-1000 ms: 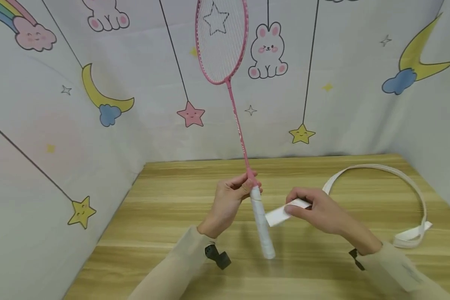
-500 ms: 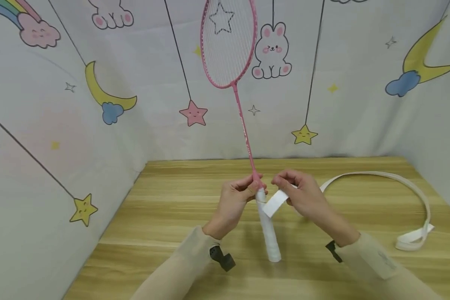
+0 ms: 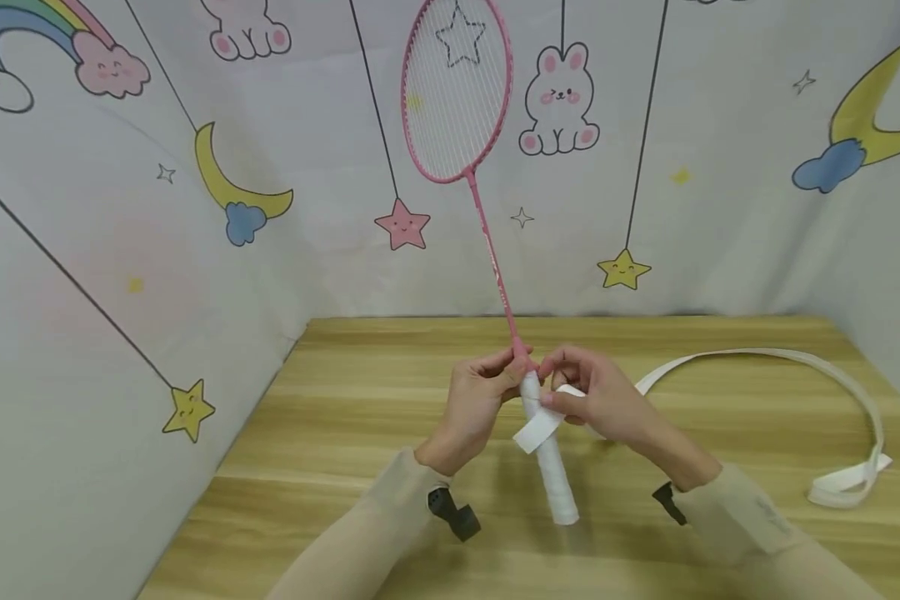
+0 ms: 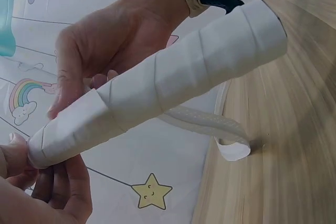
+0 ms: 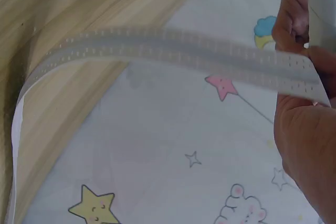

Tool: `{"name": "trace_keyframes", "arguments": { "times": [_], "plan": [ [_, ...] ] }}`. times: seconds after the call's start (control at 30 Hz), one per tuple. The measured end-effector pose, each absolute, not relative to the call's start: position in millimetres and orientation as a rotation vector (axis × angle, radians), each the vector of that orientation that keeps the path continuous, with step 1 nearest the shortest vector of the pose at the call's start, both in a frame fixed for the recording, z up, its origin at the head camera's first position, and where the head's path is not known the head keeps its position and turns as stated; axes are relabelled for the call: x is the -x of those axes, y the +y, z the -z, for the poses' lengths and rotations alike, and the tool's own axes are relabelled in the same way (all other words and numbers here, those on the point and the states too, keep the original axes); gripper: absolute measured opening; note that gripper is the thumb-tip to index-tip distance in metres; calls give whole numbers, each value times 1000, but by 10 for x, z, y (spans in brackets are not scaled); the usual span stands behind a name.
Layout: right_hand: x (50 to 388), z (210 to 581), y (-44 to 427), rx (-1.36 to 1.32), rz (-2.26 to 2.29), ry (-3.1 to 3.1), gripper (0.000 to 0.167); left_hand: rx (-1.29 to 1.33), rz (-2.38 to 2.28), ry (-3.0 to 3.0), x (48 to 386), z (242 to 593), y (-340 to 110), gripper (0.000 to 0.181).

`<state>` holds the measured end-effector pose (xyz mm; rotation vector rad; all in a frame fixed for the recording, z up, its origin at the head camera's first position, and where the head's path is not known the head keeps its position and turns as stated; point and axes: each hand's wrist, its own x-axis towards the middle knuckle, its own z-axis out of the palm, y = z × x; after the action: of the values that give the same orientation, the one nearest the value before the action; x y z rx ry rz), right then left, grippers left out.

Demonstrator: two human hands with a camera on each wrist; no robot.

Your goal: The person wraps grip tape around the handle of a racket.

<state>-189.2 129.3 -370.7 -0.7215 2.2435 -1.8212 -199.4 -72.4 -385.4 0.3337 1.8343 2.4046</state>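
Note:
A pink badminton racket (image 3: 492,254) stands tilted, head up, its handle (image 3: 556,479) pointing down toward me. White wrapping with overlapping spiral edges covers the handle (image 4: 184,66) in the left wrist view. My left hand (image 3: 471,406) grips the racket at the pink cone where shaft meets handle. Close by on the right, my right hand (image 3: 607,402) pinches a white grip tape (image 3: 537,431) near its end. That short end lies across the front of the upper handle; whether it sticks there I cannot tell. Rows of small holes mark the tape (image 5: 157,40) in the right wrist view.
The tape's long tail (image 3: 757,352) loops over the right side of the wooden table (image 3: 330,492), ending in a folded curl (image 3: 843,483). A white cloth backdrop (image 3: 330,275) with cartoon prints rises behind the table and along both sides.
My right hand has moved left to the handle's top, bringing the tape end from beside the handle to across it. My left hand keeps its hold on the racket.

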Motion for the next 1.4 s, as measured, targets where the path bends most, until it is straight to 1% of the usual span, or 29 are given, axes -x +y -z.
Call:
{"name": "trace_keyframes", "arguments": {
  "times": [0.13,0.23,0.5,0.6,0.77,0.93,1.1,1.2,1.4],
  "plan": [
    [1881,3686,1373,752,1701,2327,19,-365,-2399,1823,2011,3839,-718,35],
    [1874,3681,1436,758,1691,2316,17,-372,-2391,1830,2020,3842,-716,35],
    [1842,3677,1527,625,1944,2004,28,-378,-2391,1867,2035,3843,-677,33],
    [1816,3663,1526,621,1938,2055,24,-378,-2388,1866,2027,3830,-655,33],
    [1783,3642,1478,571,1904,2216,24,-386,-2395,1858,2015,3803,-628,32],
    [1797,3654,1458,476,2054,2170,14,-369,-2391,1871,2020,3796,-591,33],
    [1831,3674,1490,498,2178,1986,23,-351,-2393,1876,2036,3800,-556,32],
    [1833,3675,1511,485,2120,2037,19,-338,-2399,1878,2045,3800,-540,32],
    [1814,3700,1484,523,1935,2345,20,-357,-2402,1868,2040,3779,-497,32]
  ]
}}
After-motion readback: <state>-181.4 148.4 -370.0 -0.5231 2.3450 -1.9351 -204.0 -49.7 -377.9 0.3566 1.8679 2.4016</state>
